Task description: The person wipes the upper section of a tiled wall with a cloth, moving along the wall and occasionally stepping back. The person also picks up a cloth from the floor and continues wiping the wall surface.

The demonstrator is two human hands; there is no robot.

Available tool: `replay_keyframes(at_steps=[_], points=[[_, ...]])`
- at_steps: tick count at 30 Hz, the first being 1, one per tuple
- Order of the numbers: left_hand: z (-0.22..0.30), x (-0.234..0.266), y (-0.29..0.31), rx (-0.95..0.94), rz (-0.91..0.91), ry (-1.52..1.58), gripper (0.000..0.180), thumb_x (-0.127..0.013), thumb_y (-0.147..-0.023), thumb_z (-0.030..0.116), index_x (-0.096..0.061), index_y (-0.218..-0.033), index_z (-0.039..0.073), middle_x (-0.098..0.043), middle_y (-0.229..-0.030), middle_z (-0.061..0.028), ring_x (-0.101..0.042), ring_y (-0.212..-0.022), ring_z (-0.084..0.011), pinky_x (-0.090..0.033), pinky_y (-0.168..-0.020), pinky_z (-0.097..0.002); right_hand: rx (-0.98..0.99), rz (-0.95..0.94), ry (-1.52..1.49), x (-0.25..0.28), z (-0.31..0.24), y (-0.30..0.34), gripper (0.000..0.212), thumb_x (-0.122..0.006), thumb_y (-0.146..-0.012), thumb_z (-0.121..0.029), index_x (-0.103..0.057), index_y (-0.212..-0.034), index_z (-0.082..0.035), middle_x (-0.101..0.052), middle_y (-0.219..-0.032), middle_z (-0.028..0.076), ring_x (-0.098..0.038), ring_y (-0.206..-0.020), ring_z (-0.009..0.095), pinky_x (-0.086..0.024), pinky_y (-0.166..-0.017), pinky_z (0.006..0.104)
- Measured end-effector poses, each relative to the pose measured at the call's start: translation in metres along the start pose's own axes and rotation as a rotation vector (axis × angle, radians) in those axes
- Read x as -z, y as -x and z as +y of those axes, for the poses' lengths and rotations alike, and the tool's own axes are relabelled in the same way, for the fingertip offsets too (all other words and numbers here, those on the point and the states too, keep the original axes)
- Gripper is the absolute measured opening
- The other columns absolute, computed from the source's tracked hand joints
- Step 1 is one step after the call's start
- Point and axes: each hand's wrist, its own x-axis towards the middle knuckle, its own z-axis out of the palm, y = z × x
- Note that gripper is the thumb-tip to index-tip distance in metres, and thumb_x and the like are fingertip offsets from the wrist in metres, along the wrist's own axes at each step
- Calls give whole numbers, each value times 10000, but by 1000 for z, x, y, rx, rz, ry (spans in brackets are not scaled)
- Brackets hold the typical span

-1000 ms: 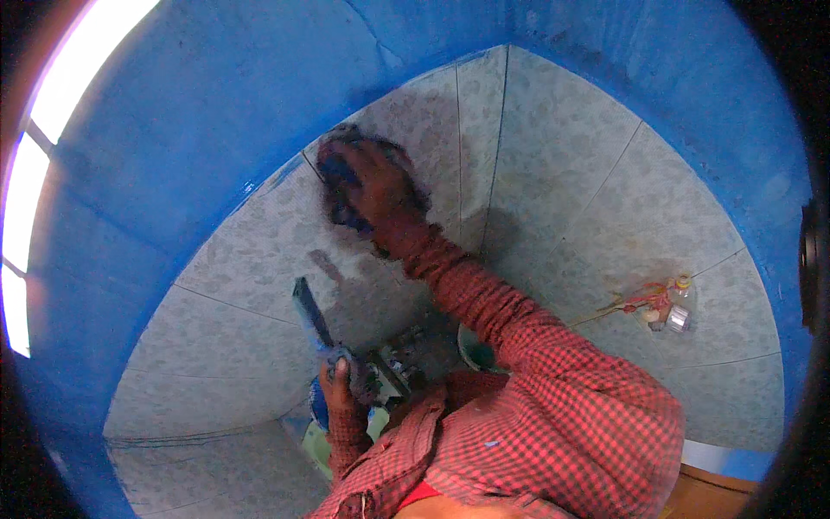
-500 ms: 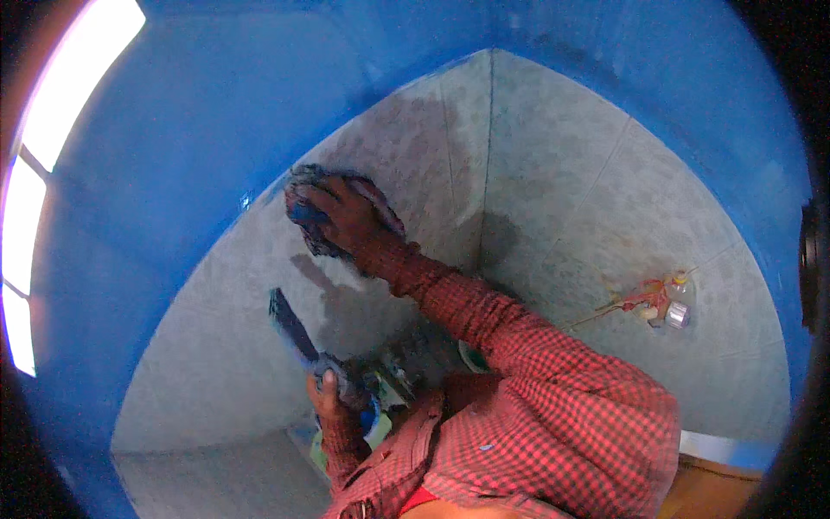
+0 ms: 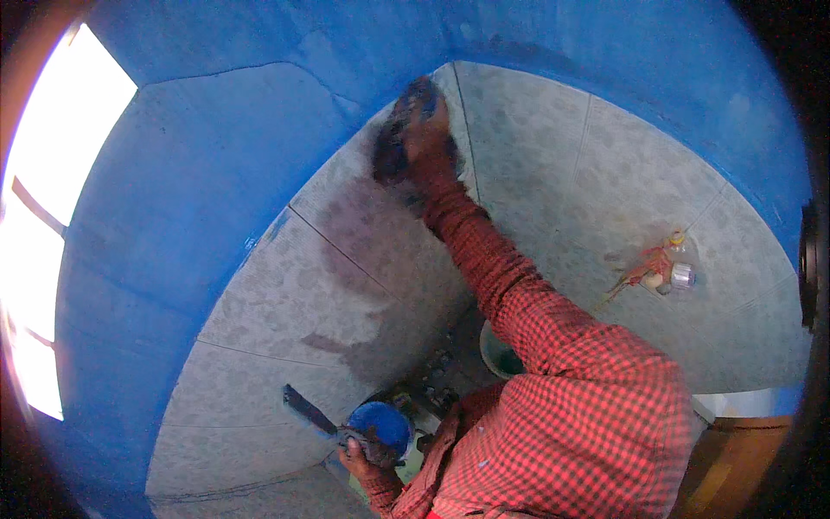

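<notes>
My right hand (image 3: 430, 138) is closed on a dark crumpled cloth (image 3: 393, 149), blurred by motion. The cloth lies against the grey mottled tiled wall (image 3: 268, 298), high up beside the inner corner and just under the blue paint. Low on the left, my left hand (image 3: 357, 458) grips a long, narrow, dark flat-bladed tool (image 3: 309, 410) that points up and to the left. Its exact kind cannot be made out. A greyish bundle, perhaps a rag, surrounds the tool's lower end. Beside that hand stands a round container with a blue inside (image 3: 386, 422).
Blue painted wall (image 3: 199, 156) runs above the tiles. A pale round bucket (image 3: 494, 353) stands low in the corner, partly behind my right arm. On the right-hand tiles are a tap-like fitting (image 3: 682, 276) and reddish strands (image 3: 654, 265). Bright window panes (image 3: 82, 130) lie at far left.
My right hand has moved the cloth up and rightward along the tile edge toward the corner. My left hand and its tool sit lower in view, and the blue-lined container shows more fully.
</notes>
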Motion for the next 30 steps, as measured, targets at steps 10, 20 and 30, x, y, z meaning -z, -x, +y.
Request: replay_keyframes(at_steps=[10, 20, 30], points=[[26, -46, 12, -13, 47, -127, 604, -623, -783, 384, -405, -1207, 13, -480, -1087, -146, -509, -954, -282, -463, -751, -396, -151, 38, -513, 24, -10, -24, 340, -539, -857, -201, -501, -1134, -8, -561, -1053, 161, -537, -994, 301, -415, -867, 400], [-17, -4, -5, -86, 45, -277, 585, -619, -790, 370, -384, -1205, 32, -481, -1084, -172, -534, -911, -275, -476, -712, -389, -127, 96, -398, 5, 49, -36, 342, -544, -855, -193, -490, -1146, -22, -580, -1065, 149, -560, -968, 296, -434, -843, 367], [17, -75, 12, -52, -191, -126, 505, -587, -815, 359, -404, -1118, -1, -530, -935, -134, -561, -807, -250, -482, -655, -351, -248, 249, -137, 23, 65, -75, 357, -560, -820, -197, -509, -1118, -7, -592, -1015, 206, -558, -969, 374, -439, -834, 412]])
